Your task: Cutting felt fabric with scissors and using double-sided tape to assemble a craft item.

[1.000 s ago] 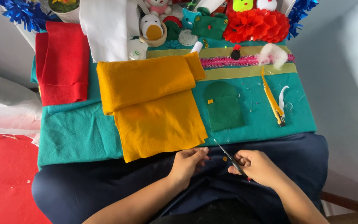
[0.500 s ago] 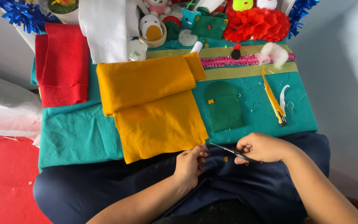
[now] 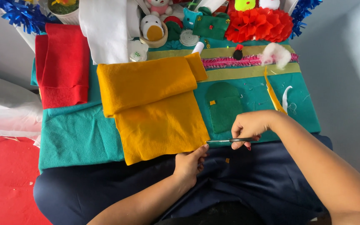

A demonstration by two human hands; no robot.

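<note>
Along the near edge of the table, much was hard to read. The right hand [image 3: 250,127] covered the handles of the scissors [image 3: 226,141], so only the thin blades showed, lying level and pointing left; whether the blades stood apart or together could not be told. The right hand was curled shut round those handles, its forearm running in from the lower right corner, where the frame cut it off. The left hand [image 3: 189,162] reached up from below, fingers bent, its fingertips pinching the lower right corner of the yellow felt [image 3: 159,125], just beside the blade tips. The left elbow was also cut off at the bottom edge. The yellow felt lay folded on a teal cloth [image 3: 80,137], with a dark green felt piece [image 3: 225,106] just beside it on the right. A tiny yellow scrap [image 3: 227,160] lay on the dark blue fabric [image 3: 271,175] under both hands. Red felt [image 3: 61,66] lay well apart at the far left.
</note>
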